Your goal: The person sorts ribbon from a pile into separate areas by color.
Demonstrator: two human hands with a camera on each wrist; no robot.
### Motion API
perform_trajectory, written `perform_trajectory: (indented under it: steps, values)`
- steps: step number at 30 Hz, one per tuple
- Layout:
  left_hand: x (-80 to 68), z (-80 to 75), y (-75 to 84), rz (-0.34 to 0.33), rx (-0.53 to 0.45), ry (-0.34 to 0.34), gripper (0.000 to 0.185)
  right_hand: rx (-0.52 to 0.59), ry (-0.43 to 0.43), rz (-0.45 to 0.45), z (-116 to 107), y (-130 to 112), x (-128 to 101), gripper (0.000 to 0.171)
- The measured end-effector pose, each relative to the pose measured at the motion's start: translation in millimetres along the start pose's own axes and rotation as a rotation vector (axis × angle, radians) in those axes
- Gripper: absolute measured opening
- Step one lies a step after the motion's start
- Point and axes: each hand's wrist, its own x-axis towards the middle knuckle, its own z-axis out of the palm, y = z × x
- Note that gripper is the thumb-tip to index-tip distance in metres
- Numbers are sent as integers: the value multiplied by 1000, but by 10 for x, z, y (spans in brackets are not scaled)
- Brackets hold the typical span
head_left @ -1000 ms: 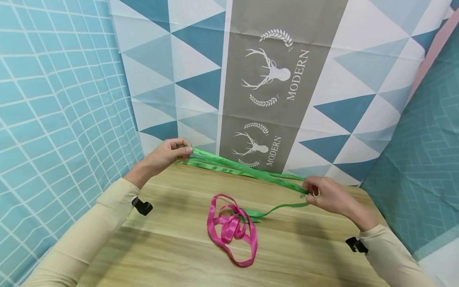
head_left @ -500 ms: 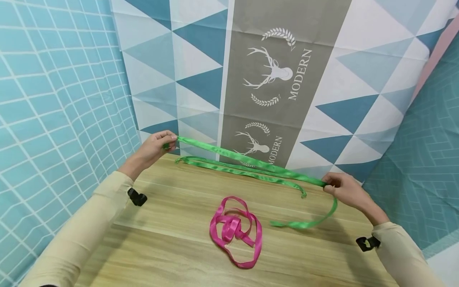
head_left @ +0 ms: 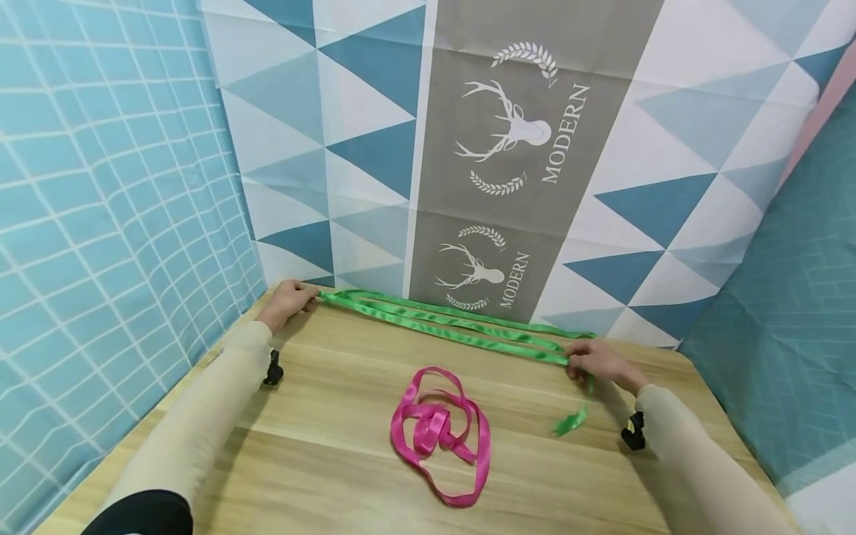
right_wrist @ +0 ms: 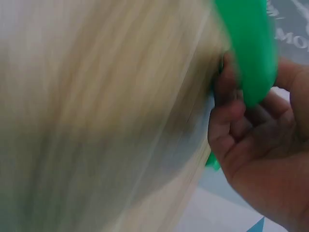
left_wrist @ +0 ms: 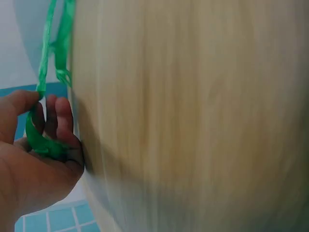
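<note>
A green satin ribbon (head_left: 495, 345) stretches low along the table's back edge between both hands. My left hand (head_left: 289, 301) pinches its left end between thumb and fingers; in the left wrist view a short tail of the ribbon (left_wrist: 43, 67) curls over the palm. At the other end my right hand (head_left: 598, 362) holds it, and a tail hangs down to a loose tip (head_left: 571, 422). The right wrist view shows the ribbon (right_wrist: 251, 53) blurred, in front of the fingers. More green lengths (head_left: 545, 343) lie just behind, roughly parallel.
A loosely coiled pink ribbon (head_left: 428, 429) lies mid-table, in front of the green lengths. The wooden tabletop (head_left: 334, 475) meets a patterned cloth backdrop (head_left: 374, 171) at the back. Tile-print cloth (head_left: 100, 223) hangs on the left, teal cloth (head_left: 782, 297) on the right.
Both hands first pulled apart, drawing the held green ribbon straight, separate from the other green lengths. Since then they have lowered it to the table in front of those. The pink ribbon barely moved.
</note>
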Motion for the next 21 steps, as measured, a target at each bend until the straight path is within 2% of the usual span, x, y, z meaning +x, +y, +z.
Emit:
perform_trajectory:
  steps: [3,6,10,15,17,21]
  values:
    - [22,-28,-53,46,128,43,35,-94,58,33,-79,36,-10,34]
    - [56,-51,-65,55,264,93,38,-147,82,81,-198,72,-56,34]
    - [100,-43,-58,46,371,82,37,-214,94,109,-335,191,-144,31]
    - [120,-21,-74,46,480,131,21,-242,109,118,-426,342,-200,26]
    - [105,-23,-71,36,515,154,18,-222,127,131,-443,380,-207,26]
    - [70,-34,-54,11,588,167,20,-212,176,126,-471,455,-234,24]
